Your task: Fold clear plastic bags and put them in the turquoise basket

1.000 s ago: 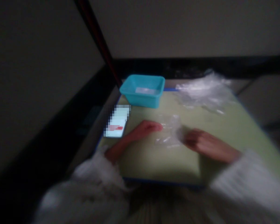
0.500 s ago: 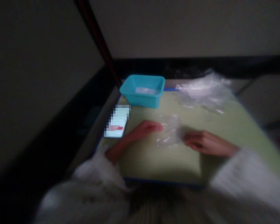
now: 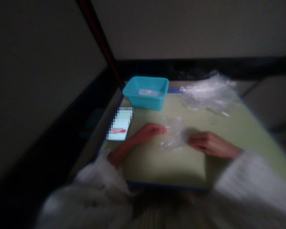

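A clear plastic bag [image 3: 175, 138] is spread over the middle of the pale yellow-green tabletop [image 3: 162, 168]. My left hand [image 3: 154, 128] pinches it at its left side, fingertips pressed together. At the right side of the bag, my right hand [image 3: 206, 143] is closed, fingers bent downward with their tips at the bag's edge. The dim, blurred picture hides exactly how much plastic lies between the fingers.
Behind my left hand stands a turquoise plastic basin [image 3: 146, 102] with something pale inside. A lit phone [image 3: 120, 125] lies at the table's left edge. Crumpled clear plastic bags [image 3: 209, 92] are heaped at the back right. Beyond the table are walls.
My right hand's fingers have drawn slightly closer together, with the hand a touch further right. The bag has shifted very little. My left hand stays almost in place.
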`<state>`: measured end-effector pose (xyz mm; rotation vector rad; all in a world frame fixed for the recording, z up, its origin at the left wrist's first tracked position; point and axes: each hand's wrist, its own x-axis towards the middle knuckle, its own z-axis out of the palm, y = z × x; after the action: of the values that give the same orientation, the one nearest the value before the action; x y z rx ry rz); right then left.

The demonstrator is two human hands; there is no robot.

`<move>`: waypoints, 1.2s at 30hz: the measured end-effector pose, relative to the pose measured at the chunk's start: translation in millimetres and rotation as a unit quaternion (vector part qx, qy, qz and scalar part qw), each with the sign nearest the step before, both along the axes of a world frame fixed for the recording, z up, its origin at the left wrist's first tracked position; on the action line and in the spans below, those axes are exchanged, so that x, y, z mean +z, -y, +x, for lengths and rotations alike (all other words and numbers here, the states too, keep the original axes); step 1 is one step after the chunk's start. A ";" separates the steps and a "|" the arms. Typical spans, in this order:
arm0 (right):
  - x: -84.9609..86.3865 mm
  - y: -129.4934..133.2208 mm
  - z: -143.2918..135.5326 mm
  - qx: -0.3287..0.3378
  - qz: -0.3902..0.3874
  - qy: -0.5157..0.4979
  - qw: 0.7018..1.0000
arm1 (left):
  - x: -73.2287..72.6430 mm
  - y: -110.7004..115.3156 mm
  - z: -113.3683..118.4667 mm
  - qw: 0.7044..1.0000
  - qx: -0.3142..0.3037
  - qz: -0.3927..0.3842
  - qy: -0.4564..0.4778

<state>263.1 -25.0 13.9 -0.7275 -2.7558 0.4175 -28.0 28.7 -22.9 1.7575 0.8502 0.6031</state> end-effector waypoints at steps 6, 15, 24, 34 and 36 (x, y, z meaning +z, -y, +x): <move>-1.2 -3.0 -0.7 0.026 0.059 0.022 0.998 | 0.0 0.8 -0.2 1.000 -0.001 -0.007 -0.003; -15.9 -9.9 2.1 0.035 0.177 0.029 0.983 | -0.2 0.1 2.5 1.000 0.006 -0.014 0.011; -16.8 -15.6 0.3 -0.028 0.075 -0.003 0.997 | 0.3 -0.3 1.7 0.999 0.018 -0.030 0.021; -15.2 -21.6 1.0 -0.112 -0.044 -0.064 0.991 | 2.3 -6.8 -8.9 0.994 0.106 0.009 -0.025; -13.9 -25.4 -0.1 -0.132 -0.061 -0.076 0.987 | 2.9 -7.1 -8.3 0.992 0.119 0.029 -0.020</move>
<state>263.0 0.4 0.0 -1.0293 -2.4661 0.5615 -36.2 35.8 -20.0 1.7387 1.0908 0.7572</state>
